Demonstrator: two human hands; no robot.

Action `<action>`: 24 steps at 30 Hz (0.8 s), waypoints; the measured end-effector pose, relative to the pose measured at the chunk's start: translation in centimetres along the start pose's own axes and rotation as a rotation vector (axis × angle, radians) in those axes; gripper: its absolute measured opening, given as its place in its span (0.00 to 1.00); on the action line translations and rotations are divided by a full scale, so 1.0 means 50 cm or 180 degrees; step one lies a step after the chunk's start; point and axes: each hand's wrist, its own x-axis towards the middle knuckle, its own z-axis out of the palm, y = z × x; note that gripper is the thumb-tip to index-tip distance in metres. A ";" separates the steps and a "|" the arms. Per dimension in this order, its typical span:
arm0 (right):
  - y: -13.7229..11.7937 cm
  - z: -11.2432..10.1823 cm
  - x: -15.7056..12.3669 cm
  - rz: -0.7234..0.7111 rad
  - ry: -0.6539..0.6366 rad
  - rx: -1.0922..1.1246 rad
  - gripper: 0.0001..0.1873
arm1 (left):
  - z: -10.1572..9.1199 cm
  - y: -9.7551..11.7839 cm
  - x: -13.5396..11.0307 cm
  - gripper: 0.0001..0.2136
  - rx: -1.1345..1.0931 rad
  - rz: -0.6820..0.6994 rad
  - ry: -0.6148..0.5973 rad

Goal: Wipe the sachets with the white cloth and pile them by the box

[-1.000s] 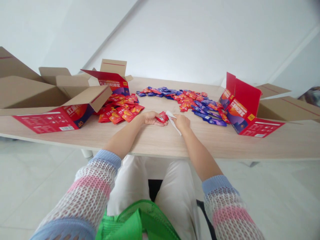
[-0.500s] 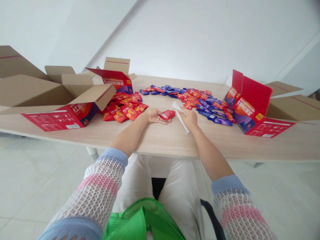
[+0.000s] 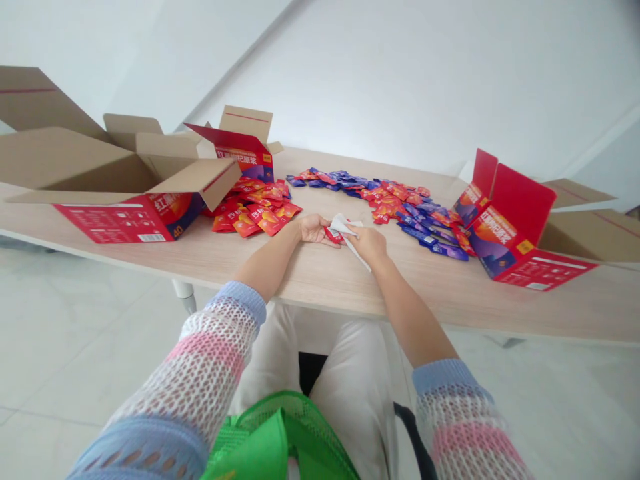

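Observation:
My left hand (image 3: 315, 229) is closed on a small red sachet (image 3: 334, 235) just above the table. Pinched in my right hand (image 3: 369, 245) is a white wipe (image 3: 341, 223), which lies against the sachet and covers part of it. To the left of my left hand is a pile of red sachets (image 3: 265, 217) with orange print. Beyond my right hand, mixed red and purple sachets (image 3: 430, 227) form a curved row.
On the left stand a large open red carton (image 3: 115, 223) and a smaller open red box (image 3: 245, 160). Another open red carton (image 3: 505, 233) is at the right. The wooden table (image 3: 330, 293) ends just in front of my legs, with a wall behind it.
My right hand has moved left and brought the wipe onto the sachet, which is now partly covered. My left hand still holds the sachet. The view has shifted and tilted slightly.

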 end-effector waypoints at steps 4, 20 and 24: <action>0.027 0.002 0.011 0.0620 -0.0162 -0.0085 0.23 | 0.002 0.004 -0.011 0.19 -0.0009 -0.0056 -0.0240; 0.053 -0.017 0.003 0.0957 0.0708 0.0290 0.25 | 0.013 0.001 -0.014 0.18 0.0068 -0.0103 0.0226; 0.040 -0.023 -0.002 0.0814 0.0918 0.0306 0.23 | 0.013 0.001 -0.008 0.18 -0.0015 -0.0198 0.0375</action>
